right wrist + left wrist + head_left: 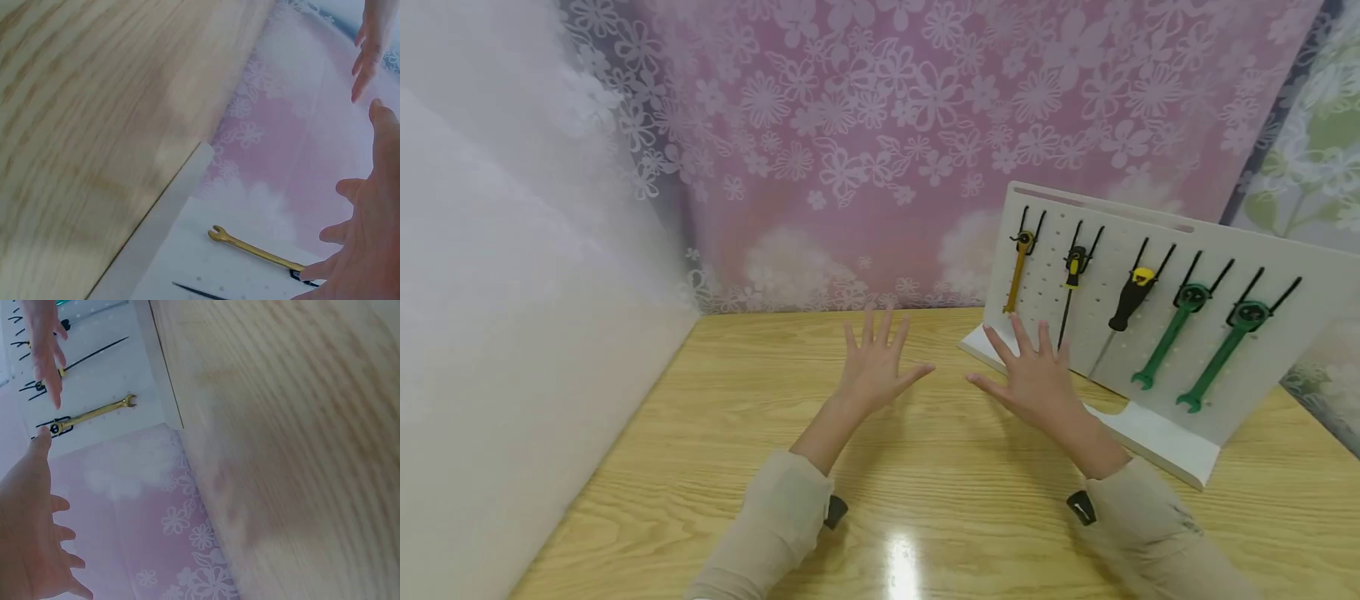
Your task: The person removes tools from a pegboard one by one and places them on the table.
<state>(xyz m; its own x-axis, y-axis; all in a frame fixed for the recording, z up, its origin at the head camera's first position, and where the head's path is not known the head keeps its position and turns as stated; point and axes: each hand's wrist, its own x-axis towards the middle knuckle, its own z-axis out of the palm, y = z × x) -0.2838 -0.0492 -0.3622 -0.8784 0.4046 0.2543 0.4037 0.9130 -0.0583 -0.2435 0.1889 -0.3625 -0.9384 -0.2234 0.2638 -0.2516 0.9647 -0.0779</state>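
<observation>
Fingers spread, my left hand [874,372] hovers over the wooden table and holds nothing. My right hand [1037,382] is likewise spread and bare, in front of the left part of a white pegboard [1052,308]. On its hooks hang a gold wrench [1018,271], a yellow-and-black screwdriver [1075,265], a larger black screwdriver with a yellow end [1131,298], a green wrench [1172,335] and another green wrench [1225,354]. The gold wrench also shows in the left wrist view and the right wrist view. Neither hand appears to touch a tool.
The pegboard's white base [1165,442] stands on the right of the wooden table [760,400]. A pink flowered curtain [850,167] hangs behind the table, and a pale wall or sheet [512,292] borders its left side.
</observation>
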